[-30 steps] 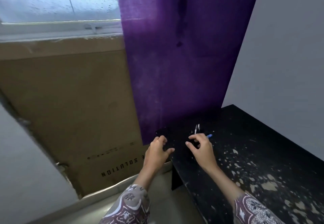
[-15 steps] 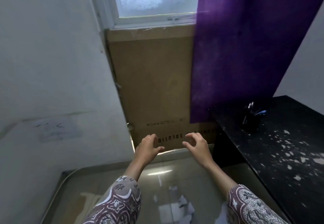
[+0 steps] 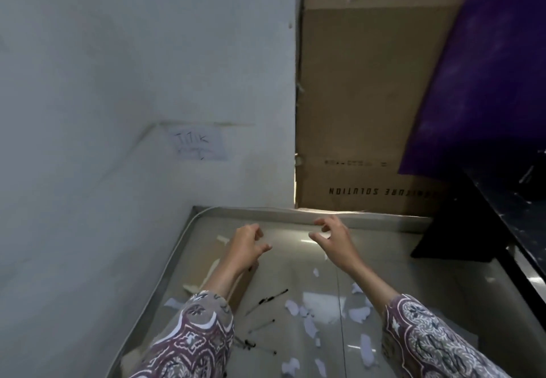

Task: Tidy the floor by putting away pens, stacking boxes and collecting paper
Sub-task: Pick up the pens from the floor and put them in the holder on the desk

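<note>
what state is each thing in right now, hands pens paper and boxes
left hand: empty, fingers loosely curled
right hand: empty, fingers loosely curled
pens: scattered on floor
paper scraps: strewn on floor
flat box: lying on floor under left arm
big box: upright against wall

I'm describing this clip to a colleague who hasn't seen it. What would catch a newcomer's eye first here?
Probably the two empty hands, left hand and right hand, held out over a littered floor. Below them lie torn paper scraps and several pens, with a flattened cardboard piece under the left arm. Behind, a tall cardboard box leans against the wall beside a purple curtain.
</note>
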{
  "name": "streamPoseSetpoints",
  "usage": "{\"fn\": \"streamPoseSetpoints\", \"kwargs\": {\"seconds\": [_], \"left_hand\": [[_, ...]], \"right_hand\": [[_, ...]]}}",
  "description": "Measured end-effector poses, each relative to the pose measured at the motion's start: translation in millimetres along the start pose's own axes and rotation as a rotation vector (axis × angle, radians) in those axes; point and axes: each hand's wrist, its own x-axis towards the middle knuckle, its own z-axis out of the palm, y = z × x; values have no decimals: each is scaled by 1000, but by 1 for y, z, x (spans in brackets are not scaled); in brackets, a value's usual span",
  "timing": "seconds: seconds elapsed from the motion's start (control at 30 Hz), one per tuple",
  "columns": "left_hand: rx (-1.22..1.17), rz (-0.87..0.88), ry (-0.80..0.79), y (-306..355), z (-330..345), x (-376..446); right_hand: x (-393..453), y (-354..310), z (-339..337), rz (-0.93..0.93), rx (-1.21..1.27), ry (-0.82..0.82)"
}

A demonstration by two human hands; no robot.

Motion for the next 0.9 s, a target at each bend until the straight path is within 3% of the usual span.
{"fn": "streamPoseSetpoints", "kwargs": {"seconds": [0.2,0.4,0.67,0.9], "left_hand": [[-71,-148,12,-63,5,-35],[-121,-339,-43,-150,56,-45],[-130,-500,-32,-295,171,-25],[-103,-508,-43,-426,306,11]], "right_hand": [[-12,0,61,3,-83,-180],[-16,43,145,-13,-120,-365],[0,169,281,-61,-189,-575],[41,310,406,-231,-281,-685]]}}
